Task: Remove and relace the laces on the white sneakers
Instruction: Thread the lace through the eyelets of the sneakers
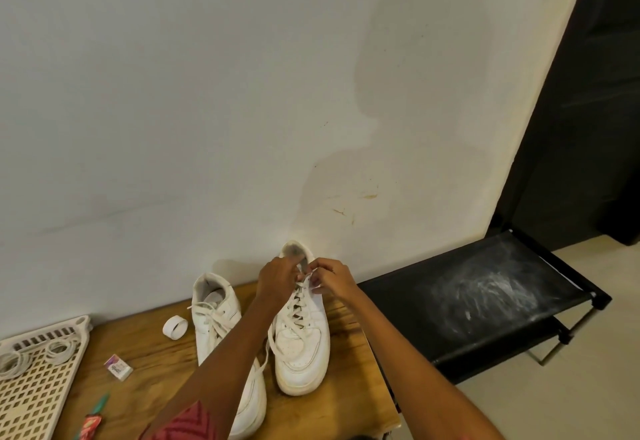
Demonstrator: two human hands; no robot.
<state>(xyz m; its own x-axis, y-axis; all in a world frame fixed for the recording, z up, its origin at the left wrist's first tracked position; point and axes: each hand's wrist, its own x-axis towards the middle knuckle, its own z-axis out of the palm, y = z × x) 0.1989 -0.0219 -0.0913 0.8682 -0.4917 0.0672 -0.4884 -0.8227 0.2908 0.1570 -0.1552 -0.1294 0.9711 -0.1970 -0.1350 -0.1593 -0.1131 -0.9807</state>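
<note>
Two white sneakers stand side by side on a wooden table [346, 387], toes toward me. The right sneaker [301, 346] is laced, with its white lace [294, 315] crossing up the front. Both hands are at its top eyelets near the tongue. My left hand [277, 278] pinches the lace on the left side of the tongue. My right hand [330, 278] pinches a lace end on the right side. The left sneaker [216, 318] has loose laces and is partly hidden by my left forearm.
A white tape roll [175, 326] lies left of the sneakers. A beige perforated tray [38, 387] holds coiled laces [59, 349] at the table's left. A small box [118, 367] and a tube [91, 420] lie near it. A dusty black rack [485, 297] stands to the right.
</note>
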